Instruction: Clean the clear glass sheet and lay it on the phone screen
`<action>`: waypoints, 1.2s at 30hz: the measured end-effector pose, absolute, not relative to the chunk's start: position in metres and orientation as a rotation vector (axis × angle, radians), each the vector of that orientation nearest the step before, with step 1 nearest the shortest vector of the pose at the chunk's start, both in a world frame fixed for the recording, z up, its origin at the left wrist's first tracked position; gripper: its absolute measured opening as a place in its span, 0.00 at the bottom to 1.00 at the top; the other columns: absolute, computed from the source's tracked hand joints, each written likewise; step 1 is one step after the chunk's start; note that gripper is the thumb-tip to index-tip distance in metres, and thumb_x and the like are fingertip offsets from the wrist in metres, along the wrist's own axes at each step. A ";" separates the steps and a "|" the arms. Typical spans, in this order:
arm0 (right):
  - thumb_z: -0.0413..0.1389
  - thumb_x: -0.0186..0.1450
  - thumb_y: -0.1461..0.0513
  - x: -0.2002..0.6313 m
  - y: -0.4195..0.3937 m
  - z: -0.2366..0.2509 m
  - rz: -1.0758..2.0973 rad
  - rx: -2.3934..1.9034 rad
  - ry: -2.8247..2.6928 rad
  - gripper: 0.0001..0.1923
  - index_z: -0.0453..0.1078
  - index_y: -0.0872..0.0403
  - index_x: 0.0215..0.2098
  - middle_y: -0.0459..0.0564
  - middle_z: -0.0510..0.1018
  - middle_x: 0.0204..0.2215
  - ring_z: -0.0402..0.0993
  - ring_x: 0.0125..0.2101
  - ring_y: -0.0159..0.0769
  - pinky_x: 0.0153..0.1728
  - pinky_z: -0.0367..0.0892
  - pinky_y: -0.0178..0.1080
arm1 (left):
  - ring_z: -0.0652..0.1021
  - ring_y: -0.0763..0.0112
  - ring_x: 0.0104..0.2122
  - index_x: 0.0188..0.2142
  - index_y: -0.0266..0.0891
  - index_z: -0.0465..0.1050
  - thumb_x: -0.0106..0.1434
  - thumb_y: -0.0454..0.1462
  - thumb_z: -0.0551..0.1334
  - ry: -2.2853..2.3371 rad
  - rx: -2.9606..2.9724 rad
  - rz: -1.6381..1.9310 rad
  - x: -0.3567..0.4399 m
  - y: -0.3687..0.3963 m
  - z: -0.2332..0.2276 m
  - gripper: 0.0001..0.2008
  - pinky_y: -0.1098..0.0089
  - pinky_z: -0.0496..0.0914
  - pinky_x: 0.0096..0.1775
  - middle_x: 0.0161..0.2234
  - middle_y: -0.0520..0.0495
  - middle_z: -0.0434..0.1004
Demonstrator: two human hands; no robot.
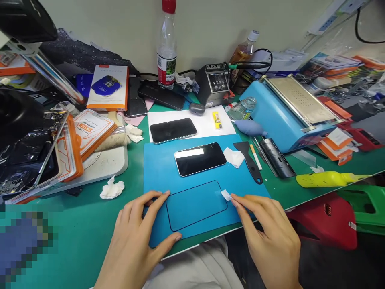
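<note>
A clear screen protector (197,204) with a thin dark outline lies flat on the blue work mat (159,168). My left hand (141,233) rests on the mat, fingers spread, touching the protector's left edge. My right hand (267,233) pinches a small white pull tab (226,195) at the protector's right corner. A dark phone (200,159) lies face up on the mat just beyond the protector. A second dark phone (173,130) lies on white paper (204,122) farther back.
A black plastic scraper (249,161) and a white wipe (234,156) lie at the mat's right. A blue heating machine (285,116), soldering station (213,83), water bottle (167,48), orange-trimmed boxes (90,132) and a yellow tool (325,179) crowd the green table (78,224).
</note>
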State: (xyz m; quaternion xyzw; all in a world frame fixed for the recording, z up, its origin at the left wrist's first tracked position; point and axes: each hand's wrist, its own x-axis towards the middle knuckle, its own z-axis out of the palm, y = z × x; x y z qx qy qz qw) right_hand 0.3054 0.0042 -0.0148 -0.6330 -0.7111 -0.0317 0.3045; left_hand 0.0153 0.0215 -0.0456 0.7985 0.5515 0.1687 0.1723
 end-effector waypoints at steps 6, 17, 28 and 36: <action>0.59 0.73 0.73 0.300 -0.003 -0.023 -0.059 -1.533 -2.134 0.15 0.77 0.58 0.56 0.55 0.81 0.47 0.75 0.48 0.40 0.48 0.70 0.42 | 0.74 0.44 0.57 0.73 0.60 0.58 0.73 0.49 0.65 1.599 2.299 0.482 0.019 0.021 -0.049 0.32 0.44 0.71 0.52 0.61 0.42 0.71; 0.54 0.77 0.71 0.259 -0.004 -0.023 0.065 -1.467 -2.154 0.14 0.78 0.60 0.55 0.53 0.80 0.38 0.70 0.38 0.38 0.39 0.67 0.42 | 0.73 0.43 0.59 0.70 0.59 0.60 0.74 0.48 0.64 1.625 2.234 0.497 0.025 0.020 -0.046 0.28 0.41 0.69 0.57 0.62 0.42 0.70; 0.57 0.76 0.70 0.295 0.014 -0.013 0.064 -1.516 -2.138 0.09 0.78 0.58 0.51 0.51 0.79 0.37 0.70 0.37 0.36 0.39 0.67 0.41 | 0.71 0.42 0.60 0.70 0.59 0.60 0.76 0.47 0.62 1.625 2.195 0.486 0.029 0.019 -0.042 0.27 0.38 0.66 0.59 0.62 0.42 0.68; 0.55 0.76 0.70 0.232 0.008 -0.026 0.147 -1.486 -2.040 0.09 0.77 0.57 0.47 0.50 0.78 0.35 0.70 0.34 0.36 0.35 0.67 0.41 | 0.73 0.44 0.58 0.70 0.58 0.60 0.74 0.47 0.65 1.590 2.273 0.497 0.023 0.021 -0.047 0.29 0.43 0.68 0.55 0.61 0.42 0.69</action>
